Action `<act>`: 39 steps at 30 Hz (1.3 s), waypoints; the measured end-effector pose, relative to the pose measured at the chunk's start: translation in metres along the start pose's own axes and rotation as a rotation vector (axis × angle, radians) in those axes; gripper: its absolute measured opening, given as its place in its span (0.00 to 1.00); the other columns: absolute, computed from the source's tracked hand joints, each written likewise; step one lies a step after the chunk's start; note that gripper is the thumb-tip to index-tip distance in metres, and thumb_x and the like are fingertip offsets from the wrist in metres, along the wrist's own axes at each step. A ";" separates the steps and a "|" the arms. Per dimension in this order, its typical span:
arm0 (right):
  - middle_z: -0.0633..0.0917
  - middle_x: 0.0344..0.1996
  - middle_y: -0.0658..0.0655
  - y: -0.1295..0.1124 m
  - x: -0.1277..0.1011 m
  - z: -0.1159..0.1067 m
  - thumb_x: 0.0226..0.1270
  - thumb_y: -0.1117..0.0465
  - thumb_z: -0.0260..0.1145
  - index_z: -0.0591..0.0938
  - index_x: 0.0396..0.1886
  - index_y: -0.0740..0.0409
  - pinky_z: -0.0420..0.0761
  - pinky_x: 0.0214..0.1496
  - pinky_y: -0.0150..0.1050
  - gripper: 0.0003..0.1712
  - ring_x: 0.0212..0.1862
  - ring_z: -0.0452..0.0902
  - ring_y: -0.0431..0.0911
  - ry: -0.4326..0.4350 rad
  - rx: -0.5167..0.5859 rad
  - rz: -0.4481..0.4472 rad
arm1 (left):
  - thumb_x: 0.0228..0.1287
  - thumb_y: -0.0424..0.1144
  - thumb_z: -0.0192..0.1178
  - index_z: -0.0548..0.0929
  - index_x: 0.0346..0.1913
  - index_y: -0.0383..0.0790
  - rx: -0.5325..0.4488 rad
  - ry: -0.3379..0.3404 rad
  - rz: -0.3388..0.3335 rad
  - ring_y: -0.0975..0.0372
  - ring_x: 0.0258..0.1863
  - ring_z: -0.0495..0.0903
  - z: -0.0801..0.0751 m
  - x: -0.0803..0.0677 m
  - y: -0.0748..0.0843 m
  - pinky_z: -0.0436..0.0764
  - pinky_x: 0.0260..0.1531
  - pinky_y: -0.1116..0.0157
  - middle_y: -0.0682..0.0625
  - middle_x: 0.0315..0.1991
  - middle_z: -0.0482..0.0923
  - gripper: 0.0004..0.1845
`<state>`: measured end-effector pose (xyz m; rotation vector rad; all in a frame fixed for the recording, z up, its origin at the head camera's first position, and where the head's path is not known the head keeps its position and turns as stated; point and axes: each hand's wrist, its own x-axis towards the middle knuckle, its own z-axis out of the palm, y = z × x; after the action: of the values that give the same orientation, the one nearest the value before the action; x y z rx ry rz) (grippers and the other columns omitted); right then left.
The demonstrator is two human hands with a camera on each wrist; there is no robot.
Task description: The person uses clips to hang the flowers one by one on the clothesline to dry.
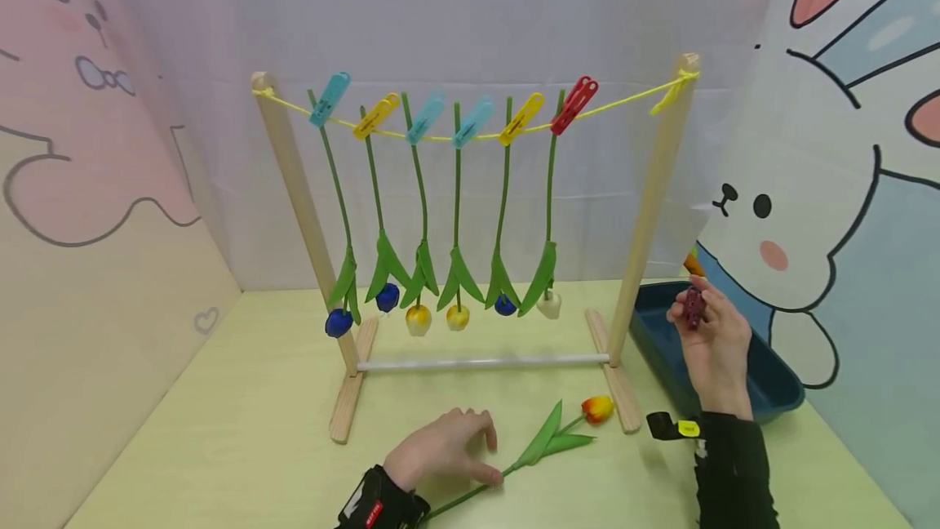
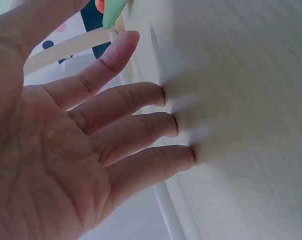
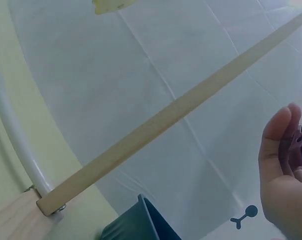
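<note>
Fingertips [image 1: 481,431] on smooth tabletop [image 1: 242,398]; seemingly plastic maroon clip [image 1: 693,306] pinched.

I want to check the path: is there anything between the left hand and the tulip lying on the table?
Nothing visible: the left hand already rests its fingers on the stem of the tulip.

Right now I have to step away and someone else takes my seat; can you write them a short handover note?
Left hand: flat on the table, fingertips on the stem of the loose orange tulip lying before the rack.
Right hand: pinches a dark red clip above the blue bin.
Done: six tulips hang head-down from the yellow string, each by one clip.
Left: the orange tulip is not yet hung; free string shows right of the red clip.
</note>
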<state>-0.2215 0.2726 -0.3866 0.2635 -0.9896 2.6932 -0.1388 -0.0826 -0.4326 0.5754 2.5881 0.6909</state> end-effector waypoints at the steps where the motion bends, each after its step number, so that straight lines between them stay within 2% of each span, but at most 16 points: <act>1: 0.82 0.36 0.59 0.000 0.000 -0.001 0.82 0.63 0.46 0.79 0.55 0.65 0.84 0.39 0.35 0.17 0.33 0.79 0.48 -0.024 0.025 0.015 | 0.52 0.56 0.76 0.80 0.37 0.55 0.009 0.010 -0.004 0.65 0.38 0.70 0.001 -0.001 0.001 0.72 0.38 0.67 0.58 0.37 0.75 0.17; 3: 0.80 0.38 0.59 -0.001 -0.001 -0.004 0.83 0.62 0.41 0.78 0.56 0.65 0.80 0.40 0.36 0.21 0.34 0.77 0.48 -0.074 0.066 0.043 | 0.49 0.56 0.77 0.78 0.33 0.55 0.026 0.034 -0.008 0.61 0.46 0.77 0.003 -0.003 0.004 0.78 0.44 0.64 0.55 0.45 0.81 0.18; 5: 0.79 0.39 0.58 -0.001 0.000 -0.006 0.84 0.60 0.37 0.79 0.56 0.66 0.74 0.37 0.36 0.24 0.32 0.72 0.48 -0.118 0.082 0.059 | 0.48 0.56 0.78 0.77 0.29 0.54 0.036 0.055 -0.009 0.53 0.58 0.79 0.005 -0.006 0.007 0.80 0.55 0.56 0.47 0.57 0.82 0.19; 7: 0.78 0.38 0.58 0.000 0.000 -0.007 0.84 0.59 0.34 0.79 0.56 0.68 0.67 0.35 0.37 0.28 0.31 0.67 0.48 -0.147 0.097 0.066 | 0.47 0.55 0.79 0.76 0.26 0.53 0.041 0.066 -0.010 0.45 0.69 0.73 0.006 -0.007 0.009 0.77 0.64 0.48 0.40 0.67 0.76 0.20; 9: 0.78 0.36 0.59 0.000 0.000 -0.007 0.84 0.59 0.32 0.79 0.54 0.70 0.61 0.35 0.39 0.30 0.30 0.65 0.49 -0.158 0.134 0.074 | 0.46 0.53 0.79 0.76 0.23 0.52 0.044 0.062 -0.014 0.41 0.73 0.67 0.006 -0.007 0.010 0.74 0.67 0.44 0.38 0.71 0.71 0.19; 13: 0.81 0.36 0.61 0.002 0.000 -0.007 0.85 0.57 0.33 0.80 0.52 0.72 0.65 0.37 0.40 0.30 0.33 0.71 0.50 -0.140 0.202 0.095 | 0.47 0.48 0.80 0.78 0.20 0.50 0.077 0.041 -0.002 0.40 0.72 0.68 0.006 -0.006 0.010 0.75 0.66 0.46 0.37 0.71 0.71 0.18; 16: 0.82 0.37 0.60 0.002 -0.001 -0.006 0.85 0.55 0.37 0.80 0.52 0.71 0.65 0.39 0.40 0.29 0.35 0.73 0.50 -0.124 0.174 0.100 | 0.48 0.46 0.79 0.79 0.19 0.50 0.106 0.040 0.013 0.40 0.71 0.70 0.006 -0.006 0.010 0.76 0.66 0.47 0.37 0.71 0.72 0.17; 23: 0.81 0.41 0.61 0.003 0.000 -0.008 0.84 0.57 0.43 0.77 0.53 0.70 0.63 0.40 0.39 0.23 0.38 0.73 0.49 -0.190 0.149 0.107 | 0.51 0.44 0.77 0.79 0.20 0.52 0.136 0.059 0.045 0.42 0.71 0.70 0.005 -0.007 0.009 0.72 0.69 0.47 0.39 0.68 0.75 0.14; 26: 0.81 0.40 0.59 0.004 0.000 -0.008 0.83 0.57 0.47 0.78 0.52 0.70 0.63 0.40 0.39 0.20 0.38 0.74 0.48 -0.188 0.105 0.091 | 0.52 0.43 0.76 0.79 0.21 0.53 0.142 0.063 0.057 0.45 0.70 0.71 0.005 -0.007 0.008 0.72 0.68 0.48 0.40 0.65 0.77 0.13; 28: 0.81 0.40 0.58 0.004 -0.001 -0.007 0.83 0.57 0.48 0.77 0.51 0.68 0.64 0.41 0.38 0.18 0.38 0.74 0.47 -0.176 0.069 0.073 | 0.53 0.43 0.76 0.80 0.22 0.53 0.138 0.062 0.061 0.45 0.69 0.72 0.005 -0.007 0.007 0.72 0.69 0.48 0.40 0.64 0.78 0.13; 32: 0.80 0.39 0.58 0.004 -0.002 -0.008 0.82 0.57 0.47 0.76 0.50 0.67 0.70 0.42 0.38 0.17 0.39 0.77 0.47 -0.167 0.071 0.057 | 0.55 0.41 0.75 0.81 0.22 0.52 0.130 0.053 0.052 0.45 0.71 0.71 0.004 -0.006 0.006 0.71 0.70 0.48 0.40 0.67 0.76 0.12; 35: 0.81 0.41 0.58 0.004 -0.003 -0.008 0.82 0.57 0.47 0.74 0.50 0.67 0.73 0.43 0.38 0.17 0.40 0.78 0.48 -0.164 0.085 0.050 | 0.57 0.41 0.74 0.81 0.24 0.52 0.148 0.047 0.054 0.50 0.65 0.76 0.002 -0.005 0.005 0.74 0.68 0.50 0.45 0.58 0.82 0.10; 39: 0.81 0.41 0.58 0.004 -0.002 -0.009 0.83 0.57 0.46 0.75 0.51 0.67 0.74 0.42 0.38 0.17 0.38 0.78 0.48 -0.158 0.074 0.043 | 0.58 0.41 0.73 0.83 0.26 0.51 0.190 0.041 0.076 0.58 0.54 0.80 0.000 -0.003 0.003 0.78 0.62 0.55 0.50 0.50 0.84 0.08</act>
<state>-0.2219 0.2753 -0.3965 0.4820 -0.9494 2.7872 -0.1352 -0.0815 -0.4301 0.7283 2.7007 0.4883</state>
